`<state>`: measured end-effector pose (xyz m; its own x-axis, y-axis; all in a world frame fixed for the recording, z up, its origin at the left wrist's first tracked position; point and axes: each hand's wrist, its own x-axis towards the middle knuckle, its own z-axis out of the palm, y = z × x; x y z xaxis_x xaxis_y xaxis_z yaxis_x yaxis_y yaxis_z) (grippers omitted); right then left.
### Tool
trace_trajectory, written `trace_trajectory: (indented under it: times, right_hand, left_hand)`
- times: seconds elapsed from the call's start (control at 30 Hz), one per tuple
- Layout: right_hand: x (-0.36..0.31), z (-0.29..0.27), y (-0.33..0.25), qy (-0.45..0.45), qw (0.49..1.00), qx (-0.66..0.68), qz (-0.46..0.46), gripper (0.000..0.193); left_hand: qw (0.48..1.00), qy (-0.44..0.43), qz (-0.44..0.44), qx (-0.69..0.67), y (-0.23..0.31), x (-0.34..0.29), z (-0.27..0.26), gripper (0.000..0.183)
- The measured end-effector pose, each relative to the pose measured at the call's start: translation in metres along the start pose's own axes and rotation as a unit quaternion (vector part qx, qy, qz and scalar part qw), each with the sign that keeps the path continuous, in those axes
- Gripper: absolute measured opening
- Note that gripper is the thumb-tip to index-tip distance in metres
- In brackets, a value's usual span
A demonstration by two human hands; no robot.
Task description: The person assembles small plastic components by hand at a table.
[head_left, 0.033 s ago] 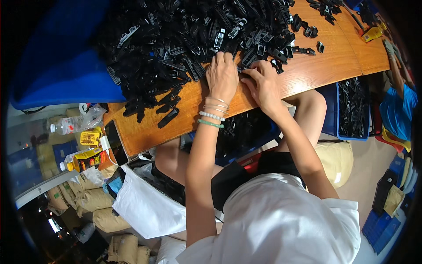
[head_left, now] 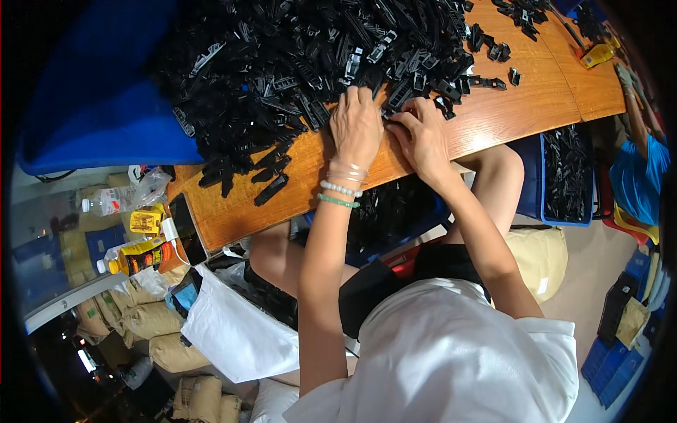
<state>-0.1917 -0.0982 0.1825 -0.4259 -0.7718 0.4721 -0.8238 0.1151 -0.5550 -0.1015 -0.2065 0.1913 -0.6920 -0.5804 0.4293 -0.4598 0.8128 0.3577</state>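
A large heap of black plastic parts (head_left: 282, 63) covers the far side of the wooden table (head_left: 522, 116). At its near edge, my left hand (head_left: 357, 127) lies back upward with the fingers curled down; bangles and two bead bracelets circle the wrist. My right hand (head_left: 423, 137) is just beside it, thumb and fingers bent together toward the left fingertips. A dark bit of a part shows between the two hands, but the fingers hide most of it. Several loose black parts (head_left: 271, 189) lie left of my left hand.
A blue bin of black parts (head_left: 566, 173) stands right of my knee, and another dark-filled bin (head_left: 391, 211) is under the table edge. Bottles (head_left: 141, 257) stand at left. A blue tray (head_left: 92, 106) adjoins the heap. A person in a blue shirt (head_left: 638, 180) is at far right.
My left hand has shifted very slightly toward me. My right hand has hardly moved, and the heap looks the same.
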Motion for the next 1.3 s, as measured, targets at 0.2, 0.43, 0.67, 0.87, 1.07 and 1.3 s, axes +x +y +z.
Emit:
trace_trajectory:
  times: [0.2, 0.43, 0.67, 0.87, 1.07, 1.3]
  right_hand:
    - [-0.024, -0.018, 0.012, 0.049, 0.986, 0.151, 0.05, 0.013]
    - [-0.036, -0.04, 0.018, 0.013, 0.927, 0.286, 0.243, 0.026]
    - [-0.051, -0.049, 0.003, -0.022, 0.936, 0.261, 0.235, 0.032]
    - [-0.062, -0.045, 0.012, 0.085, 0.962, 0.173, 0.193, 0.027]
    - [-0.045, -0.052, 0.018, 0.073, 0.96, 0.169, 0.21, 0.025]
    - [-0.033, -0.056, 0.033, -0.101, 0.961, 0.237, 0.105, 0.026]
  left_hand:
    - [0.995, -0.031, 0.024, 0.088, 0.009, -0.051, -0.022, 0.016]
    - [0.99, -0.063, 0.066, -0.109, 0.028, -0.061, -0.029, 0.025]
    - [0.988, -0.016, 0.108, -0.109, 0.025, -0.045, -0.01, 0.031]
    - [0.992, 0.014, 0.091, -0.09, 0.041, -0.051, -0.005, 0.036]
    - [0.996, -0.043, 0.051, -0.06, 0.051, -0.061, -0.004, 0.034]
    - [0.979, -0.011, -0.005, -0.205, 0.023, -0.065, -0.022, 0.028]
